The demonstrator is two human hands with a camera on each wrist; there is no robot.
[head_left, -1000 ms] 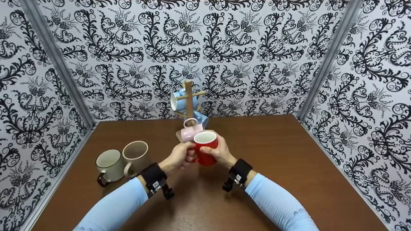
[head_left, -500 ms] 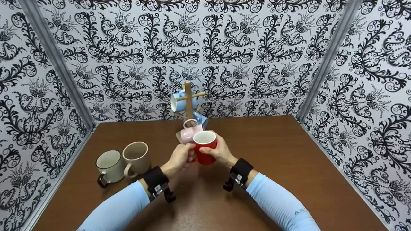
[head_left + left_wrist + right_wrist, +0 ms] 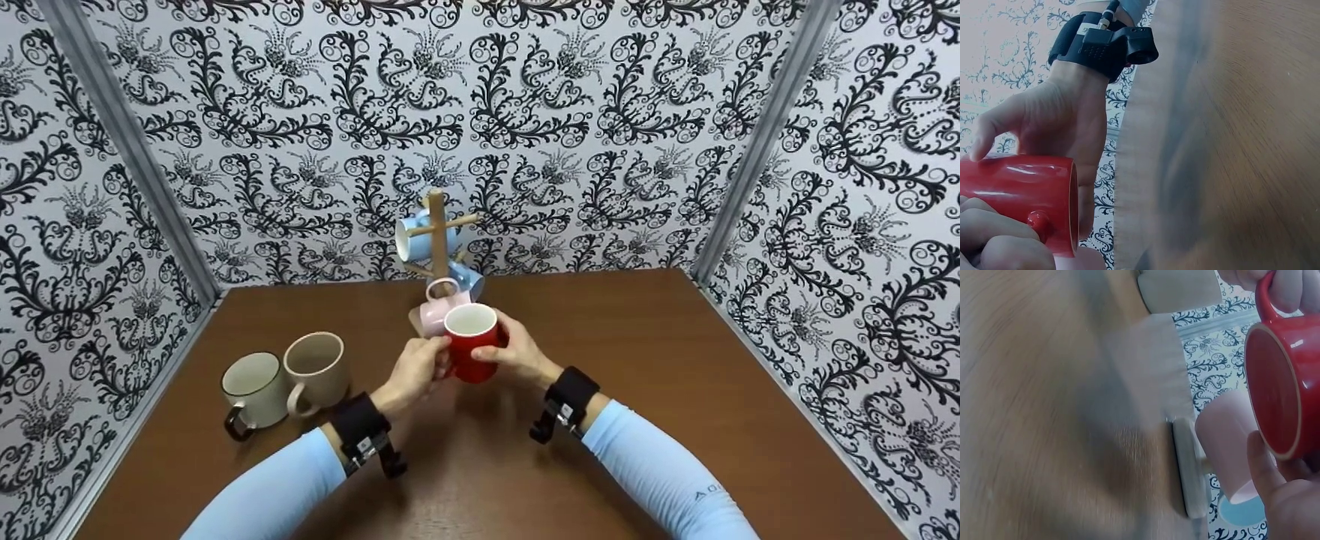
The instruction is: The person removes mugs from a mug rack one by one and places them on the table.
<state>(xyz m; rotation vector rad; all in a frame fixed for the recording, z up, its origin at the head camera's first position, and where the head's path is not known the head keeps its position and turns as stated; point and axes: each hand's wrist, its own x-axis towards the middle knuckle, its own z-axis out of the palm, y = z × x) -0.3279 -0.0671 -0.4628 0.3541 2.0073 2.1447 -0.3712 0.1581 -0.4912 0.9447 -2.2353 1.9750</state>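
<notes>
A red mug (image 3: 471, 352) with a white inside is held upright between both hands, above the table. My left hand (image 3: 414, 369) grips its handle, which shows in the right wrist view as a red loop (image 3: 1264, 299) with fingers through it. My right hand (image 3: 520, 351) holds the mug's body from the right, thumb (image 3: 988, 135) along the side. Just behind the red mug, a pink mug (image 3: 435, 315) hangs low on a wooden mug tree (image 3: 439, 251). The red mug's underside (image 3: 1272, 391) is bare in the right wrist view.
Two light blue mugs hang on the mug tree, one high (image 3: 418, 241) and one low (image 3: 469, 280). At the left of the brown table (image 3: 637, 360) stand a beige mug (image 3: 318, 371) and a grey-green mug (image 3: 259, 390) with a dark handle. Patterned walls enclose the table.
Both hands have shifted the red mug slightly to the left, and it overlaps more of the pink mug. Both grips stay the same.
</notes>
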